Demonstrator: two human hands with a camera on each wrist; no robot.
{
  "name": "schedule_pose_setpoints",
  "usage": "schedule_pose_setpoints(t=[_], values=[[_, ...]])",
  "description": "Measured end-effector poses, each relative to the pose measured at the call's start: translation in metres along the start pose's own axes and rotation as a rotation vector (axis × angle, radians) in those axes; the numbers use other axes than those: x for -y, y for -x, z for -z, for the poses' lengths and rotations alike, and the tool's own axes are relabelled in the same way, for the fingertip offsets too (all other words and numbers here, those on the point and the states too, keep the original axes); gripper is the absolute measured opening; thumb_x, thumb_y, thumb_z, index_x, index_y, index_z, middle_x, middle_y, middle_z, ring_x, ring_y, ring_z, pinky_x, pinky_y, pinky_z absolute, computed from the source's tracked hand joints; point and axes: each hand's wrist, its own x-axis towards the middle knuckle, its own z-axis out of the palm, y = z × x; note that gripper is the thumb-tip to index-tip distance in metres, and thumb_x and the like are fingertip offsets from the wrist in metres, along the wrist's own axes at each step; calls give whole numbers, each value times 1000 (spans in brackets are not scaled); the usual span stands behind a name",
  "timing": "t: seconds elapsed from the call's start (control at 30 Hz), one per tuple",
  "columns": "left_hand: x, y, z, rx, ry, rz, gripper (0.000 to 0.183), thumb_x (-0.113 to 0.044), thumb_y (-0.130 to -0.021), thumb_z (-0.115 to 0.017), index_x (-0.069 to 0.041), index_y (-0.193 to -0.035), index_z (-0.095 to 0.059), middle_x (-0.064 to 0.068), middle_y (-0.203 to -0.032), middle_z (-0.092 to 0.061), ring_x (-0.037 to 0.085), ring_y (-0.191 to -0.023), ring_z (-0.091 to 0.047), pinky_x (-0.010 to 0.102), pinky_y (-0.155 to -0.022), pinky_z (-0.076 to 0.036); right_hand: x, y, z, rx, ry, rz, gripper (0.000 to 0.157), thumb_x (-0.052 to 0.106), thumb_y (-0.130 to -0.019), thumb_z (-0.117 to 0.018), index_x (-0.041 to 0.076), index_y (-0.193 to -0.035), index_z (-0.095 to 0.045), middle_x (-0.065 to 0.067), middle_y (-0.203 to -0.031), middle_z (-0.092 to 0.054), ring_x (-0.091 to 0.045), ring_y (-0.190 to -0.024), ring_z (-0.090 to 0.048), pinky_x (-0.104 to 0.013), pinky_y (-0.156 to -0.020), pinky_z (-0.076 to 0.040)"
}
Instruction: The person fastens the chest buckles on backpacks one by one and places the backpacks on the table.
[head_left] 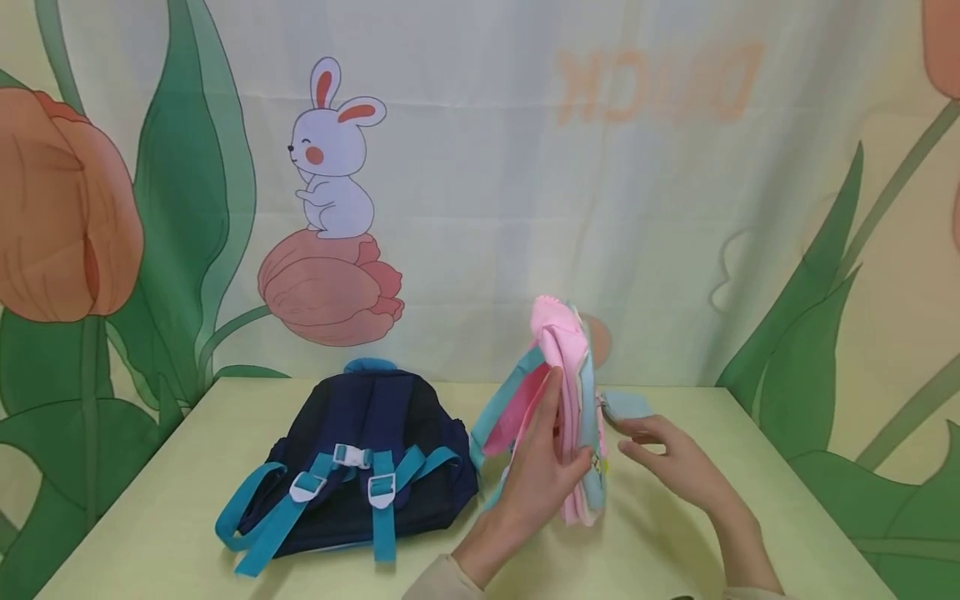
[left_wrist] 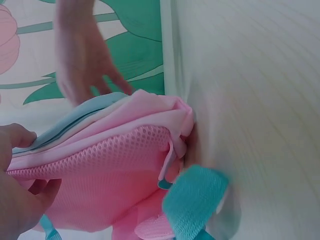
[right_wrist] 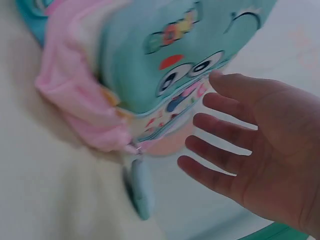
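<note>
A small pink and teal backpack [head_left: 567, 358] stands on edge, its pink back panel and teal strap [head_left: 517, 387] facing left. My left hand [head_left: 534, 479] grips its side, thumb on one face and fingers on the other, as the left wrist view also shows. On the teal front panel [right_wrist: 145, 75], the right wrist view shows a cartoon face and colourful letters. From a lower corner hangs a small pale teal pouch [right_wrist: 141, 187]. Beside the front panel is my right hand [right_wrist: 270, 140], fingers spread and holding nothing.
A dark navy backpack [head_left: 375, 417] with bright teal straps [head_left: 384, 533] and white buckles lies on the pale table [head_left: 150, 483], left of the pink one. Behind the table hangs a curtain [head_left: 465, 167] printed with tulips and a rabbit.
</note>
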Motion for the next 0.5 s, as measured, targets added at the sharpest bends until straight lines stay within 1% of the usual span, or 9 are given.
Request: schedule_pose_setpoints(t=[0.1, 0.17, 0.23, 0.3, 0.37, 0.5], values=[[-1, 0, -1, 12, -26, -3, 100, 1, -87, -68, -30, -161, -7, 0, -164, -24, 21, -132, -47, 37, -100, -52, 14, 4, 13, -87, 39, 30, 38, 36, -100, -59, 15, -132, -61, -7, -129, -63, -19, -115, -62, -40, -91, -53], [-2, 0, -1, 23, -40, 3, 99, -1, -88, -68, -31, -160, -8, -2, -164, -24, 21, -134, -46, 39, -102, -50, 23, 6, 19, -132, 47, 45, 37, 36, -100, -58, 19, -133, -60, -2, -128, -63, -8, -112, -60, -31, -89, -53], [-3, 0, -2, 36, -48, 16, 99, -2, -88, -69, -32, -160, -7, -3, -164, -24, 22, -136, -44, 40, -104, -49, 33, 7, 23, -167, 45, 76, 37, 34, -100, -59, 22, -135, -59, 0, -128, -62, -1, -110, -58, -24, -87, -52], [-4, 0, -3, 48, -49, 31, 101, -2, -88, -70, -33, -160, -7, -4, -163, -24, 22, -137, -44, 39, -103, -49, 42, 9, 25, -195, 34, 117, 38, 30, -100, -61, 24, -137, -58, 2, -129, -61, 1, -110, -58, -20, -87, -51], [-5, 0, -4, 57, -51, 35, 102, -2, -87, -71, -34, -160, -6, -4, -163, -25, 22, -139, -43, 39, -103, -49, 52, 11, 26, -223, 21, 160, 39, 25, -99, -63, 26, -137, -57, 5, -130, -60, -1, -112, -59, -17, -87, -50], [-6, 0, -5, 67, -77, 19, 104, -2, -87, -72, -35, -160, -6, -4, -163, -26, 22, -141, -41, 38, -103, -48, 71, 13, 25, -280, -10, 272, 47, 11, -95, -67, 25, -138, -56, 7, -130, -57, -1, -114, -58, -13, -87, -49]])
